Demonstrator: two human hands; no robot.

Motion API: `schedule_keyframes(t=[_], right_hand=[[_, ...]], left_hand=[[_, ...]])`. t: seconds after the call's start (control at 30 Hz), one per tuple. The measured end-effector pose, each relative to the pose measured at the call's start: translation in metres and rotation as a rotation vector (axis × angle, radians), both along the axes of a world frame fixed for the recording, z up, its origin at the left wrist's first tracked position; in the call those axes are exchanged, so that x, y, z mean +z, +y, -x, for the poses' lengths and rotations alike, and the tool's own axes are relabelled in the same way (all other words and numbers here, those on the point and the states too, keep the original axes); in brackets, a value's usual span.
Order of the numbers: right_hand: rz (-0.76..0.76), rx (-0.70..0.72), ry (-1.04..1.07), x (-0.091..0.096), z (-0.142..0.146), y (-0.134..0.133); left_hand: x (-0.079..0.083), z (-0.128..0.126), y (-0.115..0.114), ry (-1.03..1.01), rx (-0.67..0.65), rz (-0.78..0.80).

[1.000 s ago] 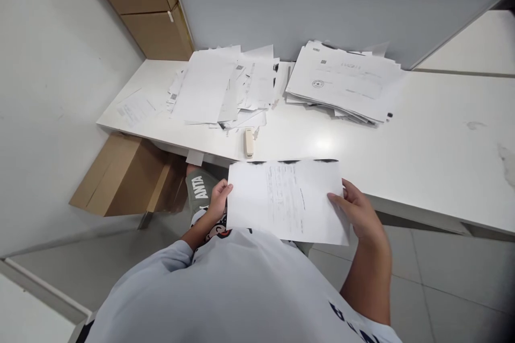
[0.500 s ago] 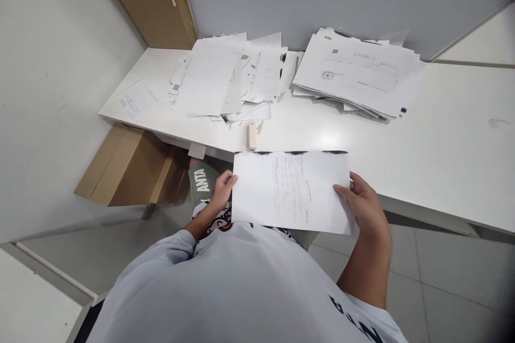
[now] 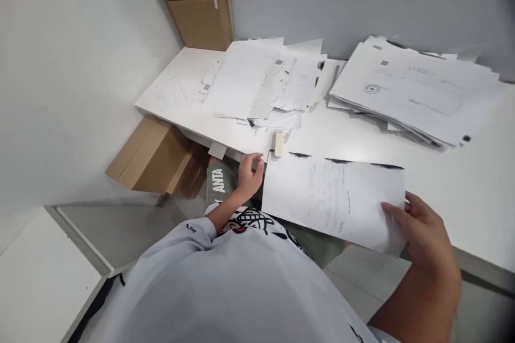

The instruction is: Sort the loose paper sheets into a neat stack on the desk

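Note:
My right hand pinches the right edge of a printed sheet of paper, thumb on top. The sheet is held over the desk's front edge, with dark smudges along its far edge. Its far left corner meets a small beige block that looks like a mini stapler, standing near the desk edge; whether the corner is inside it I cannot tell. My left hand is off the sheet, just left of it, its fingers loosely bent and apart with nothing held, the fingertips close to the beige block.
On the white desk lie a loose spread of papers and, farther right, a thick paper stack. Cardboard boxes stand at the back left corner. Below the desk's left end is another cardboard box.
My left hand has let go of the sheet's left edge and moved up toward the beige block. The sheet's far left corner has come to the block, and the view has shifted left.

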State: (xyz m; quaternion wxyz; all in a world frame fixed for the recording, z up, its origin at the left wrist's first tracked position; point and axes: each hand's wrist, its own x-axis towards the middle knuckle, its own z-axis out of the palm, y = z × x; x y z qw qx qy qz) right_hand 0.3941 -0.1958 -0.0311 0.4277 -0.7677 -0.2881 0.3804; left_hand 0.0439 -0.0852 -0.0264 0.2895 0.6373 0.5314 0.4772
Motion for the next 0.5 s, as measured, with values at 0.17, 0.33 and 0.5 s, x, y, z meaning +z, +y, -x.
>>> schedule_keyframes(t=[0.17, 0.33, 0.5], right_hand=[[0.009, -0.003, 0.062, 0.004, 0.004, 0.012], [0.018, -0.031, 0.025, 0.008, 0.014, 0.022], [-0.04, -0.027, -0.042, 0.001, 0.022, 0.027]], left_hand=[[0.034, -0.015, 0.052, 0.461, -0.501, -0.16], [0.03, -0.014, 0.073, 0.566, -0.704, -0.054], [0.021, -0.011, 0.074, 0.548, -0.699, -0.087]])
